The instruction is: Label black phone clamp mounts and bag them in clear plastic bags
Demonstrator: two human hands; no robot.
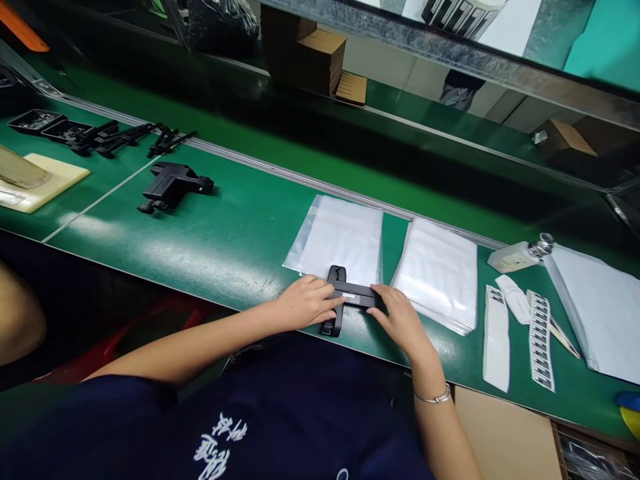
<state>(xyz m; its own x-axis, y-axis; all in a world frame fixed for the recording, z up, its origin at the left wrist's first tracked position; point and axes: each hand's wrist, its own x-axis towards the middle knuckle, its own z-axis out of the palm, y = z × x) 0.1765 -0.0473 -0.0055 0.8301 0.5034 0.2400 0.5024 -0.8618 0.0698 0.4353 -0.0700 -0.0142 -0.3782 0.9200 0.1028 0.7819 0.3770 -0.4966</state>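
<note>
A black plastic clamp-like part (350, 295) lies at the near edge of the green bench, with a small pale label on its top. My left hand (306, 302) holds its left end, fingers curled round it. My right hand (400, 319) grips its right end with thumb and fingers. The part rests partly on the lower edge of a clear plastic bag (340, 239) lying flat on the bench.
A stack of clear bags (438, 272) lies right of the part. Label strips (541, 340) and white sheets (600, 313) are at far right. Another black part (173, 185) and several black pieces (100, 137) lie at left. A person's arm (17, 313) shows at the left edge.
</note>
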